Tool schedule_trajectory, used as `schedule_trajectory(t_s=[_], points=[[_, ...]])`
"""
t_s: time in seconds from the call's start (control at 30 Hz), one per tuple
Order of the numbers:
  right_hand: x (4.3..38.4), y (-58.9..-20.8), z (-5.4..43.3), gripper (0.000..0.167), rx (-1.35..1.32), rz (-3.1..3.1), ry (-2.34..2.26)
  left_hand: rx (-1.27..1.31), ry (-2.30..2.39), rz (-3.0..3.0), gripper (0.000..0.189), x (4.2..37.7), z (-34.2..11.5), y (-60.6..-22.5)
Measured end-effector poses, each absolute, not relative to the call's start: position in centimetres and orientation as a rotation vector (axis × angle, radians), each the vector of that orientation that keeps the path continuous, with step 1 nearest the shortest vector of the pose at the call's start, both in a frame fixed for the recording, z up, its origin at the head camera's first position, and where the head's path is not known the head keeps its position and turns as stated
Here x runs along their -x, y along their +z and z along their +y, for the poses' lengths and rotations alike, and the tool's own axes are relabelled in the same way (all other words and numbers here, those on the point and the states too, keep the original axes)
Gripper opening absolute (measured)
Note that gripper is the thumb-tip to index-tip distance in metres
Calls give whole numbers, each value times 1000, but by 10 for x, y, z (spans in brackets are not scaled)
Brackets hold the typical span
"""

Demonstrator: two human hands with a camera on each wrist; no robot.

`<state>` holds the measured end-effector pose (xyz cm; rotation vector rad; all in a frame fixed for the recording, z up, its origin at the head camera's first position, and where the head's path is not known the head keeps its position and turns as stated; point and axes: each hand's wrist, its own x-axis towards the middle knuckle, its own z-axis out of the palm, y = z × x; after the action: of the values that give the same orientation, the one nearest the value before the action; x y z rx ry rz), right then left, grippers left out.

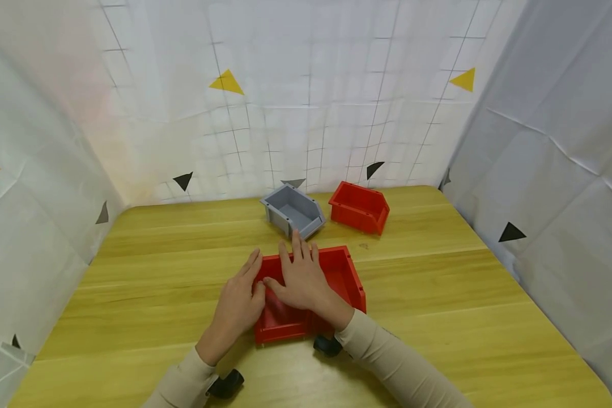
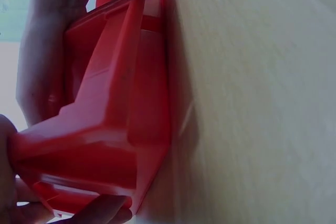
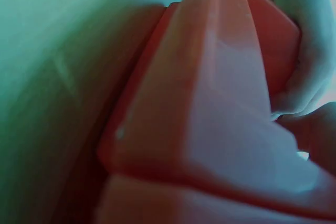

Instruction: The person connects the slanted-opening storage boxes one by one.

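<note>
Two red storage bins sit side by side at the table's near middle, in front of the person. At the left bin (image 1: 281, 330), my left hand (image 1: 238, 299) grips the left wall, thumb over the rim and fingers on the outside; the left wrist view shows its fingers (image 2: 102, 209) against the red plastic. My right hand (image 1: 305, 280) reaches across both bins, with its fingers straight and spread toward their back rims and its thumb over the left bin. Beside it lies the right bin (image 1: 345, 275), partly hidden by the right forearm.
Behind the hands stands a grey bin (image 1: 294, 211), close to the right hand's fingertips. Another red bin (image 1: 358, 208) stands to its right. White sheets (image 1: 306, 85) with yellow and black triangles hang around the wooden table (image 1: 173, 272).
</note>
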<state>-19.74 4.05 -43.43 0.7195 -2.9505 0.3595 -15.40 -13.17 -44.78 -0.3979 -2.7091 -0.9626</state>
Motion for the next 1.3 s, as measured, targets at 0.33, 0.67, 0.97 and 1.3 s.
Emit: schedule_trajectory(t_s=[0.33,0.67,0.97,1.3], points=[[198,-431,47,88,-723,-2988,481,400,-953,-2699,61,155,-130,-448],[204,-385,94,67,-689,-2890,609,349,-1040,-2666,62,153,-131,-446],[274,-363,166,41,-737,-2870,662,314,-1054,-2660,60,152,-131,-446],[353,-379,214,41,-559,-2922,676,316,-1072,-2647,60,152,-133,-447]])
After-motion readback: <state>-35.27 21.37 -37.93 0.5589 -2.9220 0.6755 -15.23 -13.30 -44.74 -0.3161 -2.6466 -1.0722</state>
